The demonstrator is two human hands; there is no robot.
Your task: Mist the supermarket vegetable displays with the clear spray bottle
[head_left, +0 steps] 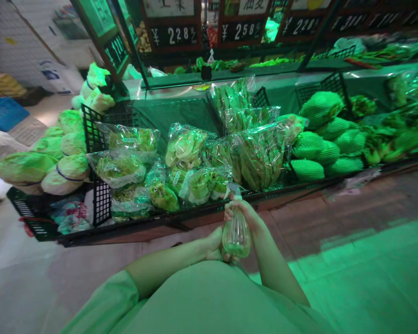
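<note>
Clear plastic spray bottle [236, 235] stands nearly upright between my hands, its long axis rising toward the bagged greens [185, 150] just ahead. My right hand [241, 212] grips its neck; my left hand [215, 244] cups it low.

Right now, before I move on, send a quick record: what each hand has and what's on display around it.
left hand: cupping the lower body of a clear plastic trigger spray bottle
right hand: gripping that bottle just below its sprayer head
ahead: bagged leafy greens beside a black wire crate
right: net-wrapped vegetables
left: unbagged napa cabbages
behind: yen price signs
</note>
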